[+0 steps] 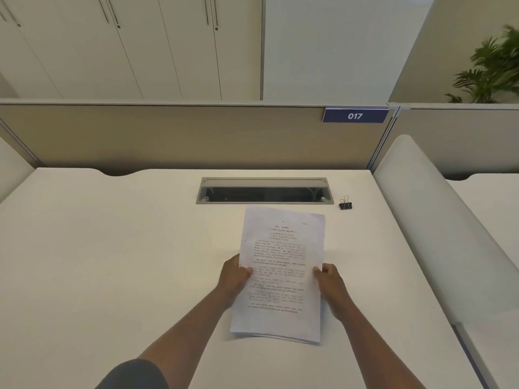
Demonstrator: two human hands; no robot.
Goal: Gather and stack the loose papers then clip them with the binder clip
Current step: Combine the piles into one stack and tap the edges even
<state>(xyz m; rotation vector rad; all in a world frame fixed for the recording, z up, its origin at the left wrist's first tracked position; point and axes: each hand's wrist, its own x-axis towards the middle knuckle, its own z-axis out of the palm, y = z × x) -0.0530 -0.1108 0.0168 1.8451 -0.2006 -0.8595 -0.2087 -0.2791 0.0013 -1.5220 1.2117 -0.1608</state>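
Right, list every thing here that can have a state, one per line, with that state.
Paper stack: gathered, held at both side edges, not clipped.
Binder clip: lying on the desk by the cable tray, apart from the papers, untouched.
Left hand: gripping the stack's left edge.
Right hand: gripping the stack's right edge.
Cable tray: lid open.
Cabinet doors: shut.
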